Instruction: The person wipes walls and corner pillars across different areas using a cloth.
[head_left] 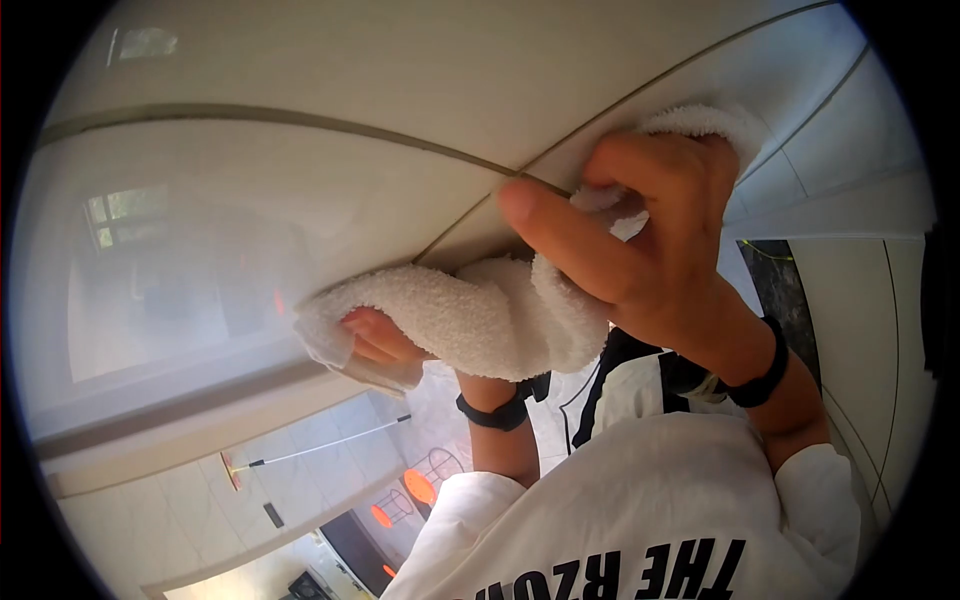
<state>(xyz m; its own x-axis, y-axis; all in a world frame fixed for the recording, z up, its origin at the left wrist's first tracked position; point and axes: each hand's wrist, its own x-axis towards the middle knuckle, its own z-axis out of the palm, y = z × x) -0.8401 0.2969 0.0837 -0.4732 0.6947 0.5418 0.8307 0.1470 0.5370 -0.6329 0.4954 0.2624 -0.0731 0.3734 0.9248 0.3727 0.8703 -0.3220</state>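
A white terry towel point(440, 310) is bunched up against a glossy, pale tiled surface point(270, 200) with dark joint lines. My left hand point(385, 335) is closed around the towel's left end, its fingers partly covered by the folds. Higher up and to the right, my right hand point(660, 230) grips another part of the same cloth. Its thumb stretches toward a crossing of the tile joints, and bent fingers press a towel fold to the surface. Dark bands circle both wrists.
Below on the left, a long-handled floor tool point(315, 442) lies near a small dark object point(273, 515). Orange-topped wire stools point(420, 486) stand farther off on the floor. At right there are pale panels point(850, 330) beside a dark strip point(780, 300).
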